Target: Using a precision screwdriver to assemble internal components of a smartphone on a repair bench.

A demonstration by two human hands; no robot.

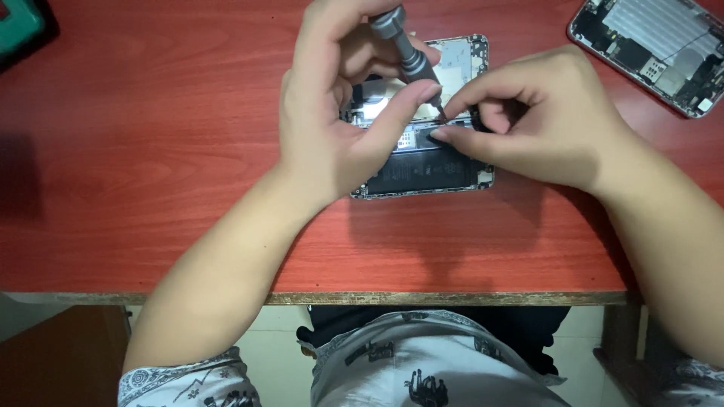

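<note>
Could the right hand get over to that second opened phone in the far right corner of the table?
Probably yes. The right hand rests on the opened phone in the middle, and only bare red table lies between it and the second opened phone.

opened phone (422,169) mid-table (151,151), under both hands | second opened phone (656,45) far right | case (19,26) far left

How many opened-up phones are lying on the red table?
2. One opened phone lies mid-table under both hands, the left hand holding a grey screwdriver over it. Another opened phone lies at the top right corner, partly cut off.
</note>
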